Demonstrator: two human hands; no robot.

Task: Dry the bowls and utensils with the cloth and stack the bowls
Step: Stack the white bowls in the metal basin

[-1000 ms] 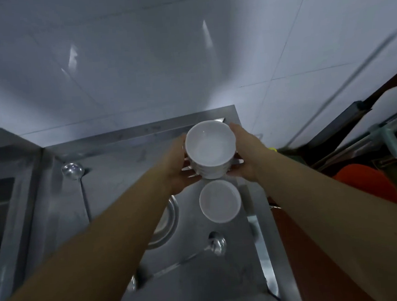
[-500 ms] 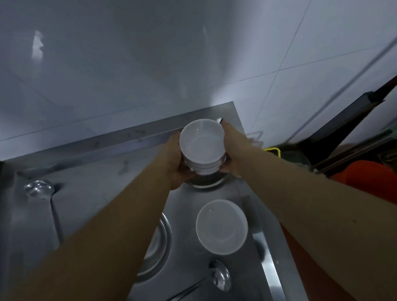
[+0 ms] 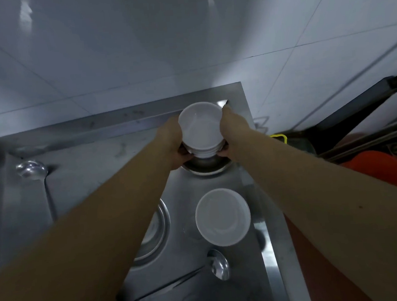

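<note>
Partly hidden, both hands grip stacked white bowls (image 3: pixel 200 131); fingers unseen.

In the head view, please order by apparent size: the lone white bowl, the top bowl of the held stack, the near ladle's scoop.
1. Lone white bowl, though it is nearer the camera, so unsure.
2. Top bowl of the held stack.
3. Near ladle's scoop, clearly smallest.

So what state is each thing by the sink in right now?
Stack of white bowls: upright, held over a steel bowl.
Left hand: grips the stack.
Right hand: grips the stack.
Steel bowl: upright on the counter.
Single white bowl: upright, alone.
Near ladle: lying flat.
Far ladle: lying flat.
</note>
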